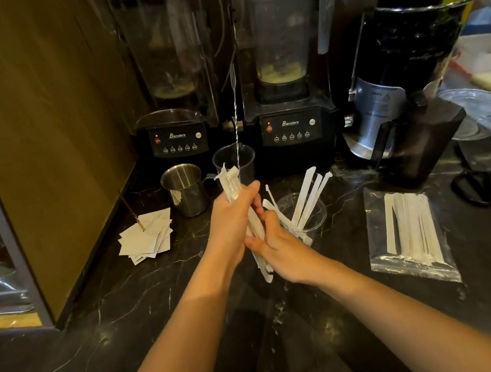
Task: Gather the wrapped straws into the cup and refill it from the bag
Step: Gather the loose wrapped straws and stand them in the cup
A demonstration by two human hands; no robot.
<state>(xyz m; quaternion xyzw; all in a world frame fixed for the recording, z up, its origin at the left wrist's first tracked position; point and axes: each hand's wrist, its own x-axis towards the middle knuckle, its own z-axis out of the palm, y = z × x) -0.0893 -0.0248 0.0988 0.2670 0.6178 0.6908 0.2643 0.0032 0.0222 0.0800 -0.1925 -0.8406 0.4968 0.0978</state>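
both hands clasp bundle of wrapped straws [232,184] just left of clear cup [305,224]: left hand [231,217] closed round middle, right hand [278,247] cupping lower ends. square ends, tip bundle in beside cup's few straws. bag [410,234] lies right of cup, part full.

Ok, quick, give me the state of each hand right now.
Left hand: closed around a bundle of wrapped straws.
Right hand: closed on the lower end of the same bundle.
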